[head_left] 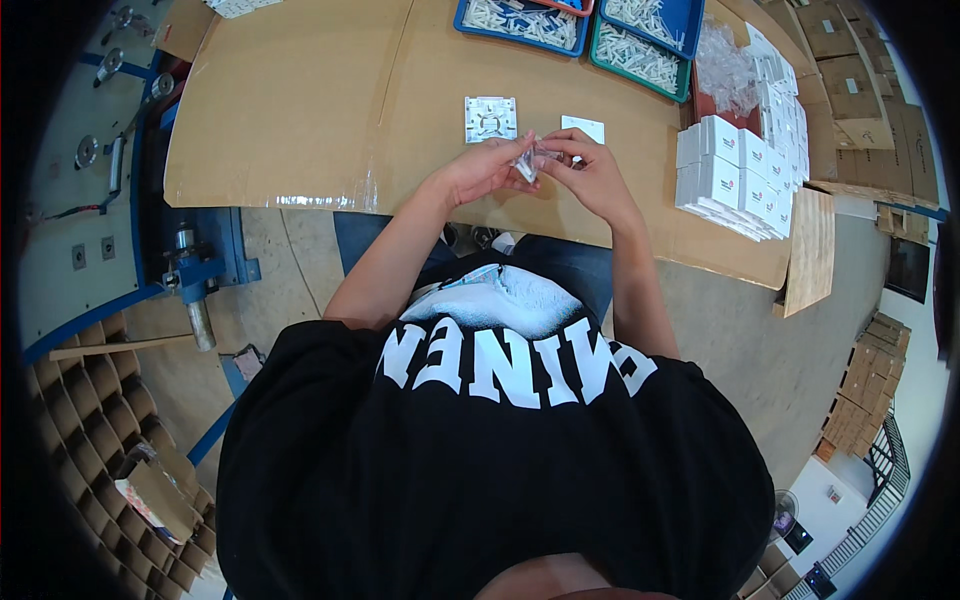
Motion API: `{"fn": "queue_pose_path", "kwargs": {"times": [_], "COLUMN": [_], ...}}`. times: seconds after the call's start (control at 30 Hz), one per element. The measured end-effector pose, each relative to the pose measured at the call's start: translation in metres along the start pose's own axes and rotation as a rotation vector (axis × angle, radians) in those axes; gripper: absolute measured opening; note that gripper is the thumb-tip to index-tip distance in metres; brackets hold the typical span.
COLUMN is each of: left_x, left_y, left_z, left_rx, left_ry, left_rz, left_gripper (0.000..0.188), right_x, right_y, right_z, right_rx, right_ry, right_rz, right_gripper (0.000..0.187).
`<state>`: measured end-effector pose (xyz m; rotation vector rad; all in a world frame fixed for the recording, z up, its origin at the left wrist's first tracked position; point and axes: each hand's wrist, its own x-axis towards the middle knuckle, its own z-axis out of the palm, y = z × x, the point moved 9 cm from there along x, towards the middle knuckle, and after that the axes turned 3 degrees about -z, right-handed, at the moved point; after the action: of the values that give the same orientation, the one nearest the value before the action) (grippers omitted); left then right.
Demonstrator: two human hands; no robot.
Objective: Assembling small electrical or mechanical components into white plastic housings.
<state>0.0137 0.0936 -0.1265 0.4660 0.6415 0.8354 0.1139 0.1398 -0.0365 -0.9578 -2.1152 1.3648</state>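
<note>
My left hand [487,170] and my right hand [592,182] meet above the near part of a cardboard-covered table [290,110]. Between them is a small clear plastic bag [530,163] with white pieces in it. The fingers of both hands are closed on the bag, and its exact contents are too small to make out. Just beyond my left hand lies a square white plastic frame [490,119] with a round opening in its middle. A flat white square piece [583,127] lies behind my right hand, which partly covers it.
At the far side stand a blue tray [520,38] and a green tray [640,72], both with white plastic parts. Stacked small white boxes [722,180] are at the right, beside crumpled clear bags [727,68]. A blue metal machine [205,262] stands left of the table.
</note>
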Motion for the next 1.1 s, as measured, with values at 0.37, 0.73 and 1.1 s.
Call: {"fn": "queue_pose_path", "kwargs": {"times": [0.37,0.73,1.1], "left_x": [-0.009,-0.016,-0.025], "left_y": [0.032,0.052,0.065], "left_z": [0.01,0.015,0.017], "left_rx": [0.309,0.337,0.247], "left_ry": [0.184,0.257,0.377], "left_rz": [0.214,0.395,0.552], "left_gripper": [0.024,0.012,0.017], "right_x": [-0.011,-0.011,-0.012], "right_y": [0.029,0.028,0.023], "right_z": [-0.015,-0.006,-0.007], "right_rx": [0.362,0.453,0.644], "right_ry": [0.178,0.188,0.306], "right_rz": [0.248,0.229,0.247], "right_gripper": [0.018,0.015,0.014]}}
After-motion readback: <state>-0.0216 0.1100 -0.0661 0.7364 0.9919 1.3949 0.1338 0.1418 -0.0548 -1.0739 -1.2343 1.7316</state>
